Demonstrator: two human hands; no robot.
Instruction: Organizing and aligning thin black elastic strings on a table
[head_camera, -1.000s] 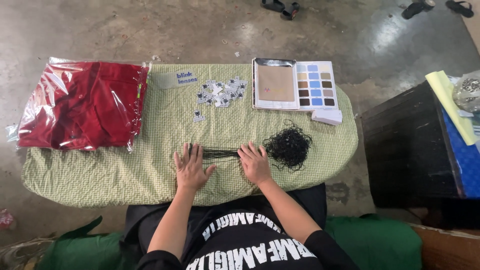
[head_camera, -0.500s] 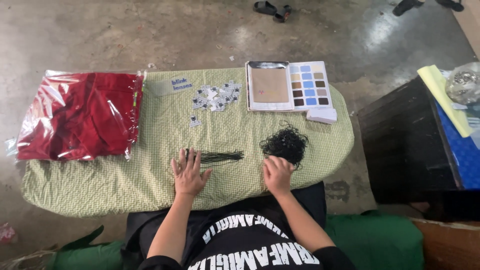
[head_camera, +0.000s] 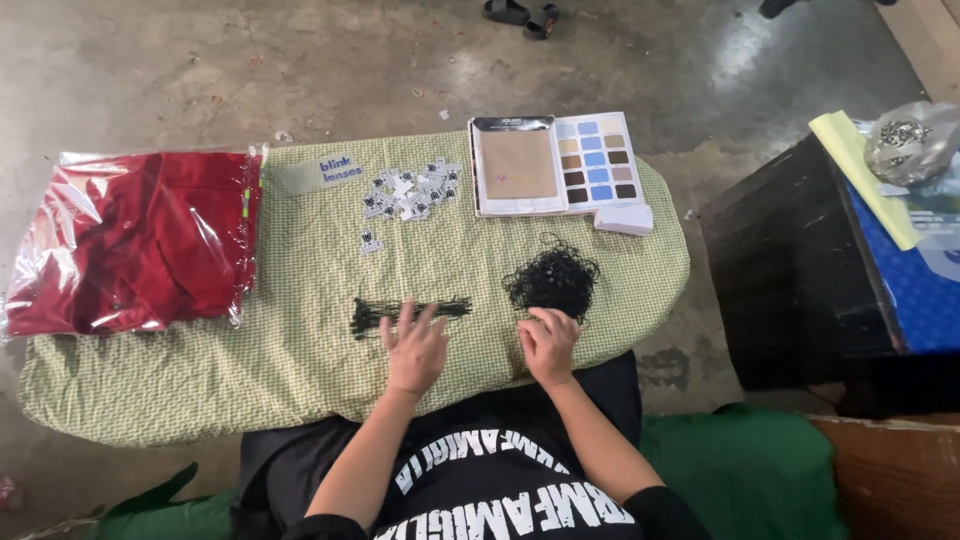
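A bagged red garment (head_camera: 135, 240) lies at the worktop's (head_camera: 200, 380) left. The left hand (head_camera: 415, 348), fingers spread, rests on a row of black ties (head_camera: 405, 312); the right hand (head_camera: 547, 343), fingers curled, touches a black tangled pile (head_camera: 553, 278).

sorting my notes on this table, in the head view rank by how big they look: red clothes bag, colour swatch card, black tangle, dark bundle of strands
1. red clothes bag
2. colour swatch card
3. and 4. black tangle and dark bundle of strands: too close to rank, the bundle longer but thin.

Green checked board (head_camera: 300, 370) bearing red bagged cloth (head_camera: 135, 240), tags (head_camera: 405, 192), swatch book (head_camera: 555, 163), black loops (head_camera: 553, 278)
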